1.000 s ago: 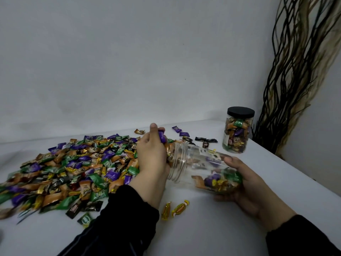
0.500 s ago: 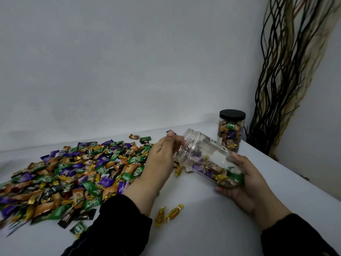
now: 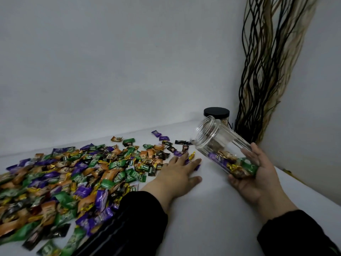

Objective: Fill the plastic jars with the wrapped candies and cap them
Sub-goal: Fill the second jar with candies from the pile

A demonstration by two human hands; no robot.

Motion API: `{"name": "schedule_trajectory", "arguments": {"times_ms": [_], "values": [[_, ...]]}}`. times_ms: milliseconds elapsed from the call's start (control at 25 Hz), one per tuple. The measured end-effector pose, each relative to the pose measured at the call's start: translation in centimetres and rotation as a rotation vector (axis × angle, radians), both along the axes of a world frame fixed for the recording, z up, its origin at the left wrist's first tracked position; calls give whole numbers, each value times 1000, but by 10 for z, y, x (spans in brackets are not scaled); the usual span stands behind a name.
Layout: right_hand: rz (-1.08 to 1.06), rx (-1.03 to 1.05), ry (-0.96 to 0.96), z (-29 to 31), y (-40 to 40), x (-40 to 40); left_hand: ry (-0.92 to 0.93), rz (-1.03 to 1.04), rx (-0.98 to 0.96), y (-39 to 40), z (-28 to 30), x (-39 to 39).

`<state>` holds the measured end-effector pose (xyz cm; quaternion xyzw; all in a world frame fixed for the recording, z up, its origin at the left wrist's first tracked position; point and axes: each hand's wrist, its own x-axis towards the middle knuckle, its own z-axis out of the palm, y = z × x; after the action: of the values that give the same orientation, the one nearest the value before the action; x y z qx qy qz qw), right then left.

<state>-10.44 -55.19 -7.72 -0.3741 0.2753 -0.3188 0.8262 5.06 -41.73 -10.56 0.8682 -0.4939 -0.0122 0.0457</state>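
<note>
Far left, a big heap of wrapped candies in green, purple, orange and dark foil spreads across the white table, thinning toward the back edge. At the heap's right fringe the left hand lies flat, palm down, fingers straight and a little spread, fingertips on a few candies at the pile's edge, among them a gold-wrapped one; it grips nothing. Over to the right, the right hand cradles an uncapped clear plastic jar from below, fingers curled round its base. The jar tilts, mouth up and to the left, with a small layer of candies settled at its bottom end. Behind it stands a second jar, filled, under a black lid. Beside that, dark and tan dried twigs rise up the wall.
</note>
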Motion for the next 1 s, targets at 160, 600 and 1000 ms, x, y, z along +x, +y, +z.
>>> {"name": "schedule_trajectory", "arguments": {"times_ms": [160,600,1000], "values": [[-5,-7,11,-3,-3,5,-98,48,-42,-8,-7,6],[105,-99,59,-4,7,12,359,412,-896,20,15,28],[257,-147,87,-6,29,22,683,232,-1309,21,72,-8]]}}
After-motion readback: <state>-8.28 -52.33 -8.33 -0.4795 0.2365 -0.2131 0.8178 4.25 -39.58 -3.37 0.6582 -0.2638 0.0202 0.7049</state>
